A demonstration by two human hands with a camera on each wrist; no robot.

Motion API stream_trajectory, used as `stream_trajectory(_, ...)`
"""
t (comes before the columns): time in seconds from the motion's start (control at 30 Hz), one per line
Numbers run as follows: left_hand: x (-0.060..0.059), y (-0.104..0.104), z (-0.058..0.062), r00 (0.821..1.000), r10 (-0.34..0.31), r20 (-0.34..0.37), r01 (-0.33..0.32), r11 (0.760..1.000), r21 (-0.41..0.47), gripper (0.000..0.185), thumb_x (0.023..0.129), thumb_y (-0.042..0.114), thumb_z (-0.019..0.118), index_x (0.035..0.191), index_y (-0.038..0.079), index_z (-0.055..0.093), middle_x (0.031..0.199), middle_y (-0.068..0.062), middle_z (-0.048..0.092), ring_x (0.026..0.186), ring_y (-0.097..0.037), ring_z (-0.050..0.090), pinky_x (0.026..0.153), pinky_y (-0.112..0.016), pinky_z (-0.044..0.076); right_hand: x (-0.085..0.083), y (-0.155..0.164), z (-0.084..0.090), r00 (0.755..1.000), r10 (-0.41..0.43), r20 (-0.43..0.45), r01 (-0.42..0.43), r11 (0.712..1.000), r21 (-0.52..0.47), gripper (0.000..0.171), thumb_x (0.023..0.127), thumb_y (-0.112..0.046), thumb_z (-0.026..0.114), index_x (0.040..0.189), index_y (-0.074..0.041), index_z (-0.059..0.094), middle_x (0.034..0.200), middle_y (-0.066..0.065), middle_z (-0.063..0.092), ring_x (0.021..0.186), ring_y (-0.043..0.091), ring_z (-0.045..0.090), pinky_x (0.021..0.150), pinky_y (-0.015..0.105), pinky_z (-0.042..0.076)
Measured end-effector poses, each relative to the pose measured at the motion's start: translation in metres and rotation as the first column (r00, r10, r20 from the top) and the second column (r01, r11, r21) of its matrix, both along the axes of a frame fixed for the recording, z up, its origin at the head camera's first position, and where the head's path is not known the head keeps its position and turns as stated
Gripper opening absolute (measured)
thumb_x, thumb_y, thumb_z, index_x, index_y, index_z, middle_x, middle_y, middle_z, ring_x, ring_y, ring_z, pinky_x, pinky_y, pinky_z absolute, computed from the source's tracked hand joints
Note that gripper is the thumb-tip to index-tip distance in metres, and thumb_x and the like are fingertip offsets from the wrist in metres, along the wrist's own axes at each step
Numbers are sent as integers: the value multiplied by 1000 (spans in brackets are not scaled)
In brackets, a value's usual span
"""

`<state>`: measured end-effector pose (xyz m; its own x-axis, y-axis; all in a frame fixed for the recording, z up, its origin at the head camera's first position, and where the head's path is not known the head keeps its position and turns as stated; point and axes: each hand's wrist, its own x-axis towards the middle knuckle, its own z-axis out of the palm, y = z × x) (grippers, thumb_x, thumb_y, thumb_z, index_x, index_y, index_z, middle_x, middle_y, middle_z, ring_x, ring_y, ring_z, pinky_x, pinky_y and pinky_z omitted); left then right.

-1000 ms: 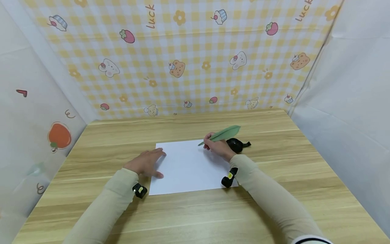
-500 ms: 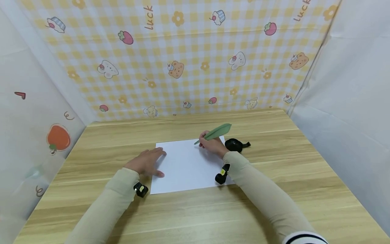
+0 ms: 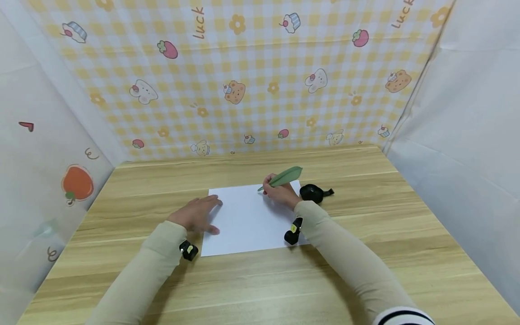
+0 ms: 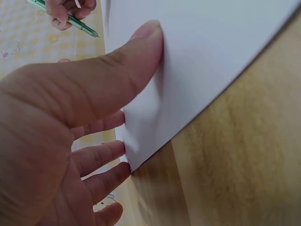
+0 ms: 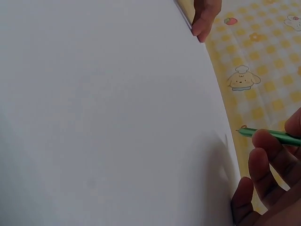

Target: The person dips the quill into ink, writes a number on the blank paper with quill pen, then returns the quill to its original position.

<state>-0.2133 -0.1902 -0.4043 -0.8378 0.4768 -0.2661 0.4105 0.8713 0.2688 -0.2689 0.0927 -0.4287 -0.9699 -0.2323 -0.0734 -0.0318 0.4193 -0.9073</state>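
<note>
At the sheet's far right corner, the right hand (image 3: 279,194) pinches a green feather pen (image 3: 281,178), tip just over the white paper (image 3: 248,219). That sheet lies flat mid-tabletop (image 3: 365,243), pinned at its left edge by the flat, spread left hand (image 3: 195,216). If that pressure eases, a stroke could drag the sheet askew. A black ink pot (image 3: 313,193) just beside the right wrist could be knocked.

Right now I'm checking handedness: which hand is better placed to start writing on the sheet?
Right hand: it grips the green feather pen over the white sheet; left hand lies flat on its edge.
</note>
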Motion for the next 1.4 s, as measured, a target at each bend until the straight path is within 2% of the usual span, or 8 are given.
stream_trajectory(0.47, 0, 3, 0, 1000, -11, 2, 11, 1000, 0, 82, 75, 36, 82, 141, 4, 45, 153, -22, 30, 141, -38, 26, 115, -55, 17, 0, 2, -4, 1000, 3, -19, -2, 999, 55, 12, 94, -20, 48, 94, -12, 57, 86, 1, 68, 64, 11, 56, 55, 22, 44)
stream_trajectory(0.77, -1, 4, -1, 1000, 13, 11, -13, 1000, -14, 83, 76, 36, 82, 143, 5, 43, 155, -20, 28, 142, -37, 25, 115, -53, 16, -1, 5, -10, 1000, -10, 13, 10, 1000, 5, 13, 94, -22, 50, 96, -10, 57, 86, 3, 68, 66, 14, 57, 55, 22, 45)
stream_trajectory(1.03, 2, 2, -2, 1000, 18, 20, -18, 1000, -17, 83, 76, 37, 81, 143, 4, 44, 154, -21, 28, 141, -39, 26, 115, -54, 18, 1, 1, -18, 998, 53, -36, -52, 998, 28, 14, 95, -19, 47, 94, -9, 56, 84, 3, 68, 69, 13, 60, 60, 23, 46)
stream_trajectory(1.2, 2, 2, -1, 1000, 12, 12, -12, 1000, -21, 83, 77, 37, 81, 143, 4, 43, 154, -21, 28, 141, -39, 25, 115, -54, 17, 5, -1, -17, 993, 86, -85, -81, 995, 59, 13, 95, -18, 46, 94, -9, 56, 84, 2, 67, 69, 13, 60, 58, 23, 45)
stream_trajectory(1.4, 0, 3, 1, 1000, 7, 19, -7, 1000, -21, 83, 77, 37, 81, 143, 3, 43, 155, -21, 27, 142, -39, 24, 115, -54, 16, 9, -3, -14, 990, 108, -94, -101, 992, 76, 11, 94, -15, 47, 94, -8, 56, 82, 1, 66, 66, 12, 58, 55, 22, 44)
